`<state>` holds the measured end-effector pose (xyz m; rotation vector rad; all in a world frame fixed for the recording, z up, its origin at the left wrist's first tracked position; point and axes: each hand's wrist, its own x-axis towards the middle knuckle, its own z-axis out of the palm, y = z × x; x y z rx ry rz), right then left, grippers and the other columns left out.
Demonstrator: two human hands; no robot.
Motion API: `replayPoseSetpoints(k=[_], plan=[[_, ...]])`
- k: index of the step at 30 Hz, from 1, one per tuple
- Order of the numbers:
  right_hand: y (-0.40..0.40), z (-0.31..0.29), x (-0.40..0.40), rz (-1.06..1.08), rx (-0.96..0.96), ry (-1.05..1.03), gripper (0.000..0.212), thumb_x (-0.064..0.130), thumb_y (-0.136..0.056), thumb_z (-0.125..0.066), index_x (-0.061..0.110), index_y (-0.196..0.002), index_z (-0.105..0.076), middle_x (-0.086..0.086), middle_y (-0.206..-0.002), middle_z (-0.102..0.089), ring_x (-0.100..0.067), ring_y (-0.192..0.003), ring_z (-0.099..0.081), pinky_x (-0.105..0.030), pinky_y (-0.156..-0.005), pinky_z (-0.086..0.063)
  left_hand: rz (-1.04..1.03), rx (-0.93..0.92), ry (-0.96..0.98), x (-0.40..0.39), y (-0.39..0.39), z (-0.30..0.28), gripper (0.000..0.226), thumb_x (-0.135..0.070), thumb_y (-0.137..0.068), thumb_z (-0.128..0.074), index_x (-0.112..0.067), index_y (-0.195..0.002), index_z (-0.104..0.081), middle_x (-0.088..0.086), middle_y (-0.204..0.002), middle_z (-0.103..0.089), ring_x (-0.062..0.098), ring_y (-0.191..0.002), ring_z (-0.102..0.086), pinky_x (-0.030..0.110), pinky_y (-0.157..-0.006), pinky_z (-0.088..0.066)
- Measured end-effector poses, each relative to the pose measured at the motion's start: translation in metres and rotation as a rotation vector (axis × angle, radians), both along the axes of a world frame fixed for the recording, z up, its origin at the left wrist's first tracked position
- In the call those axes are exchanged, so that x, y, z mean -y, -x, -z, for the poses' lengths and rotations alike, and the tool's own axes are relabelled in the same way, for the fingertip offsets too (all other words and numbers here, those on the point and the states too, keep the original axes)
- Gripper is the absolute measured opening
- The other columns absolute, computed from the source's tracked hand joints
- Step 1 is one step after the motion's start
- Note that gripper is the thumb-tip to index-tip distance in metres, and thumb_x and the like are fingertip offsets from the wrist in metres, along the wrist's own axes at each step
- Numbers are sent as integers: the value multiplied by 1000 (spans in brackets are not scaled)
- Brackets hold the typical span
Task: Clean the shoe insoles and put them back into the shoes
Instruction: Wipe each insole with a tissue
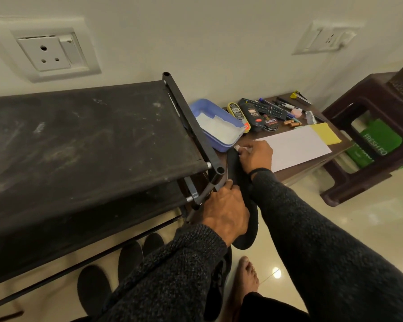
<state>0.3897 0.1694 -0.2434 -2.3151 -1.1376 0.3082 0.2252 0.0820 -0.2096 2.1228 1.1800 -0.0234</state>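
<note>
A black insole (pixel 236 173) hangs in the air beside the corner of the black shoe rack (pixel 91 140). My left hand (pixel 223 212) grips its lower part, fingers curled over the edge. My right hand (pixel 255 155) pinches a small white wipe (pixel 239 148) against the insole's upper end. Three more black insoles (pixel 129 257) lie on the floor under the rack. A black shoe (pixel 219 282) is partly hidden beneath my left sleeve.
A low brown table (pixel 316 161) holds a blue tub (pixel 219 126) with white tissue, shoe polish tins, a remote, pens, a white sheet and a yellow cloth. A dark plastic stool (pixel 372 140) stands at the right. My bare foot (pixel 246 280) is on the tiled floor.
</note>
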Motion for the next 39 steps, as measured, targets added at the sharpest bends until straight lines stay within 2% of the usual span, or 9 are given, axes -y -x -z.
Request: replayPoseSetpoints(k=[4,8,10,16,22,25,29,35,39], plan=[[-5,-5,21,28,-89,-7,25,23,-93,-71,5,-110,-76,-11,-111,-72,-22,-99,-62,-36,-93,-50,22,-4,-43,0,0,1,51,-22,-97,-54,-11,-146,-44,4,-161,-30,34,-137,-44,48,-111,-43],[3,-2,63,-42,-74,-2,18,22,-94,-70,10,-105,-78,1,-92,-68,-1,-71,-53,-8,-67,-39,-9,15,-13,-2,-1,1,46,-22,-97,-54,-11,-141,-48,3,-156,-36,34,-133,-48,48,-109,-44],[6,3,78,-49,-35,-2,16,21,-93,-71,12,-103,-80,-1,-95,-74,-1,-72,-56,-3,-61,-36,-8,8,-19,-2,-2,0,46,-23,-96,-55,-11,-140,-49,3,-156,-37,34,-133,-48,46,-109,-44],[7,0,62,-10,1,16,16,19,-94,-70,10,-104,-78,-1,-96,-68,-12,-86,-56,-23,-78,-40,21,-36,-27,-3,2,-3,52,-24,-97,-54,-13,-147,-44,2,-162,-30,32,-140,-41,47,-112,-41],[-8,-1,7,-39,89,45,22,21,-94,-69,8,-110,-76,-17,-121,-67,-35,-115,-58,-43,-100,-46,17,-33,-58,-4,1,-3,46,-22,-97,-54,-16,-142,-50,1,-157,-38,30,-136,-46,45,-108,-44],[-13,5,2,-79,148,59,22,23,-96,-66,11,-112,-76,-19,-120,-64,-36,-112,-56,-44,-95,-46,16,-37,-98,-4,0,-3,42,-24,-96,-55,-16,-137,-53,1,-155,-42,30,-132,-50,45,-106,-46],[-7,6,29,-257,186,83,21,22,-98,-64,14,-113,-76,-16,-111,-58,-31,-102,-52,-34,-80,-40,27,-76,-156,0,-1,-2,41,-26,-96,-54,-16,-135,-54,1,-154,-42,33,-128,-53,46,-103,-48],[15,-3,86,-571,241,23,16,16,-94,-67,15,-105,-79,-15,-97,-60,-29,-88,-56,-44,-75,-50,9,-31,-257,3,0,5,31,-24,-97,-51,-19,-127,-58,2,-135,-57,34,-111,-62,45,-90,-51],[13,-7,80,-504,166,52,18,22,-95,-65,22,-108,-78,-9,-101,-62,-22,-90,-54,-36,-78,-48,-152,162,-189,22,5,20,52,-27,-102,-47,-16,-151,-33,2,-155,-40,31,-123,-58,45,-98,-52]])
